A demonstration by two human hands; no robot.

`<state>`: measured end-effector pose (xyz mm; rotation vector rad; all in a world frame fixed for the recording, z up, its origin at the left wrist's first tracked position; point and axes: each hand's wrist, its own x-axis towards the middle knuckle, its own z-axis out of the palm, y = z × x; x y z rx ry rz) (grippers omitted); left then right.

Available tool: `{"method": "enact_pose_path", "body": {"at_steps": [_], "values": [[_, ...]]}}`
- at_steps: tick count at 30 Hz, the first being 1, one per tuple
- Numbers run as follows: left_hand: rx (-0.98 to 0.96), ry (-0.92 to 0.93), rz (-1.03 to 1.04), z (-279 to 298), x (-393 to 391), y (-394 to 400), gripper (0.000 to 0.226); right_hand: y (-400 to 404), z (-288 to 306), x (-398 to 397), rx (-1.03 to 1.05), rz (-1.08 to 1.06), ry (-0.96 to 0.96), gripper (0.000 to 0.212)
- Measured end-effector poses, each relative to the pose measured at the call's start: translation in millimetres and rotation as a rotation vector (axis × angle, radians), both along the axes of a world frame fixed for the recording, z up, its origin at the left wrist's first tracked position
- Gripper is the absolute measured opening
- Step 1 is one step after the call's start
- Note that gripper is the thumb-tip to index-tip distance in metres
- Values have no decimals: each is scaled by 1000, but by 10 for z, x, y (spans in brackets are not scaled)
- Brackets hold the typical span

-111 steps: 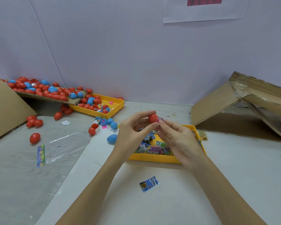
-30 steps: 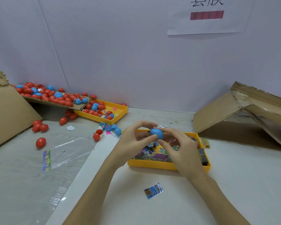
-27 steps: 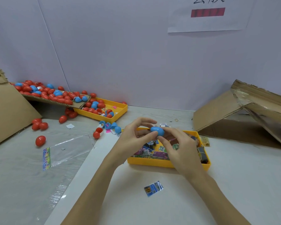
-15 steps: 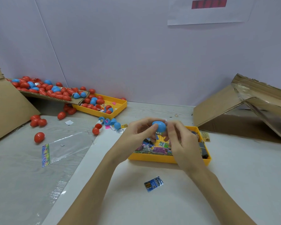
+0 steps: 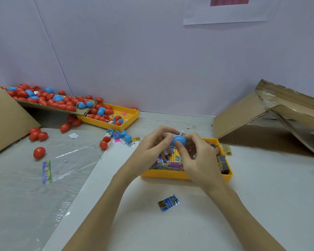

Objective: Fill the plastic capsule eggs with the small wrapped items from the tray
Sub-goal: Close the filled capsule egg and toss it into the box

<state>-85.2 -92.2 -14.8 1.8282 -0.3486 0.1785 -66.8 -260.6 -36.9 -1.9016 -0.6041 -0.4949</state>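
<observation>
- The counter [image 5: 261,205] is white on the near right; its left part is pale grey under clear film.
- A cardboard box [image 5: 272,116] lies tipped on its side at the right, open flaps toward the middle.
- A cardboard sheet [image 5: 5,115] leans at the far left, and a cardboard ramp [image 5: 49,105] beside it carries a heap of red and blue capsule eggs [image 5: 43,96].
- The far yellow tray [image 5: 127,118] sits at the foot of the ramp, with more eggs in it.
- The near yellow tray [image 5: 170,173] sits at the centre, holding the small wrapped items [image 5: 169,163].
- A clear plastic bag [image 5: 69,163] with a colourful strip lies flat on the left.
- The left hand [image 5: 150,147] and the right hand [image 5: 199,156] meet above the near tray, fingers curled.
- Both hands pinch 1 blue capsule egg [image 5: 179,140] between thumbs and fingertips, just over the tray's far side.
- Loose red eggs [image 5: 39,152] lie scattered on the grey part, and a small cluster of blue halves [image 5: 120,134] lies between the 2 trays.
- 1 blue wrapped packet [image 5: 168,203] lies alone on the counter, nearer than the tray.
</observation>
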Motion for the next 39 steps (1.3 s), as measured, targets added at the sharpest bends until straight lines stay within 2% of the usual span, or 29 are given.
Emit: {"method": "enact_pose_path", "body": {"at_steps": [4, 8, 11, 15, 20, 25, 28, 32, 35, 37, 38, 39], "values": [[86, -107, -3, -6, -18, -14, 33, -61, 43, 45, 114, 65, 176, 31], [84, -156, 51, -5, 12, 6, 31, -82, 86, 36, 165, 208, 319, 40], [65, -164, 53, -3, 18, 37, 35, -111, 107, 47, 220, 224, 327, 26], [48, -196, 61, -29, 10, -5, 37, -141, 93, 54, 248, 201, 351, 38], [47, -228, 86, -65, 21, -55, 36, -161, 98, 37, 252, 201, 332, 40], [84, -207, 111, -93, 42, -113, 30, -150, 83, 44, 239, 197, 402, 45], [43, -157, 92, -77, 36, -147, 22, -114, 86, 39, 253, 249, 422, 46], [-16, -97, 98, -73, 21, -173, 33, -68, 20, 35, 182, 278, 414, 51], [-218, 41, 134, -90, 31, -200, 38, -50, 0, 11, 115, 242, 354, 43], [-350, 120, 169, -88, 49, -185, 41, -47, -14, 12, 50, 140, 199, 22], [-357, 122, 177, -92, 61, -166, 41, -48, -7, 12, 43, 97, 140, 7], [-344, 111, 173, -99, 67, -149, 41, -48, 1, 9, 37, 77, 108, 10]]}}
